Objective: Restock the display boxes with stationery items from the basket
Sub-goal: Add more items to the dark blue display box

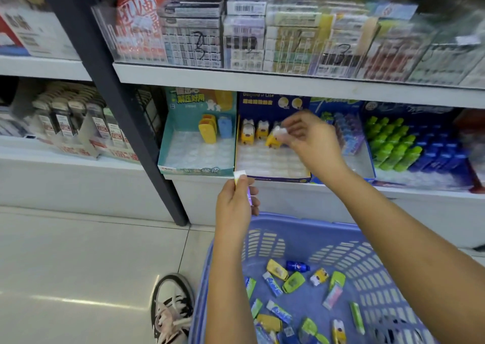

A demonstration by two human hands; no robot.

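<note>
Purple-blue basket [262, 219] sits low under both forearms, w/ loose small stationery items [294, 283] on its floor, well below either grip. Up on the shelf, the navy display box [283, 179] is under the right hand [312, 140], whose thumb & fingertips pinch a small white-and-yellow piece [280, 131] just beside the yellow figures [248, 133] in the back row; the teal display box [196, 170] is left of that grip. Left hand [233, 207], just below the navy box's front edge, pinches a slim white-ended eraser [241, 175] upright btwn thumb & fingers.

We are holding our left hand [236, 202] just above the basket's [296, 225] far rim, gripping a small packet [242, 183]; our right hand [307, 136] is hanging well beyond the basket, pinching a white piece [280, 131].
</note>
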